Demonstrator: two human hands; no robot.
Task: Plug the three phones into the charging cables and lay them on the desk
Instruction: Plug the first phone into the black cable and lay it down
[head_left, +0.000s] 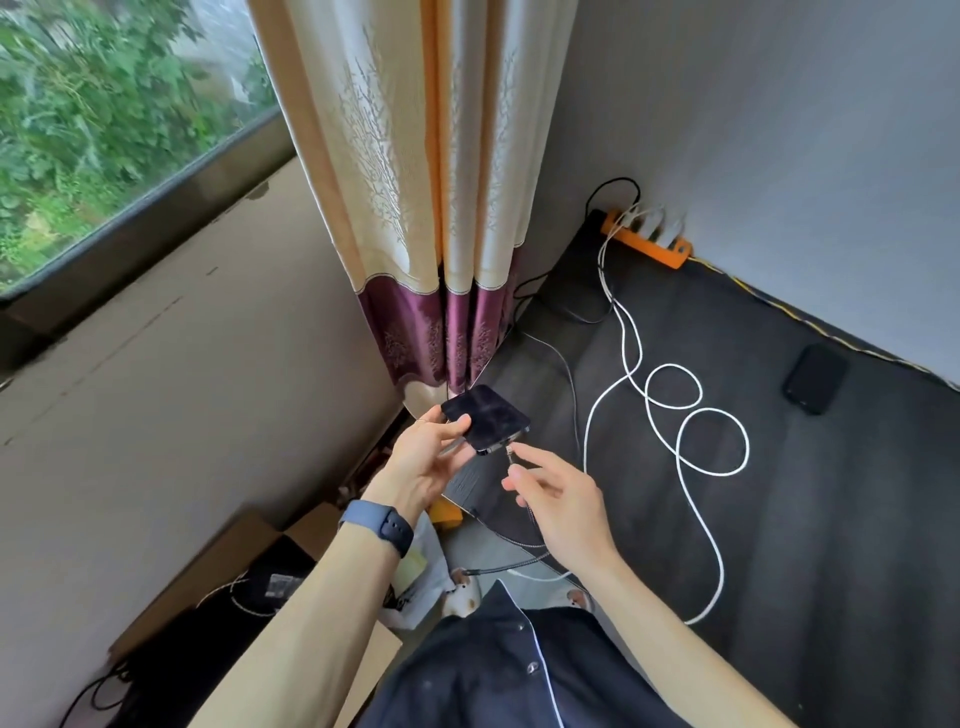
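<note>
Holding a dark phone (485, 420) above the tabletop (779, 493) edge, the left hand (431, 457) kept a clenched grip on it, while the right hand (556, 499) pinched a braided cable (519, 540) at its port.

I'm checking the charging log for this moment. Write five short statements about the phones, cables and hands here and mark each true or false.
1. The left hand holds a dark, glossy phone. True.
2. The right hand brings a dark braided cable plug to that phone's bottom edge. True.
3. The white looped cable is in the right hand. False: it lies loose on the dark desk surface.
4. A second black phone lies on the desk near the wall. True.
5. The orange power strip has nothing plugged in. False: white plugs sit in it.
</note>
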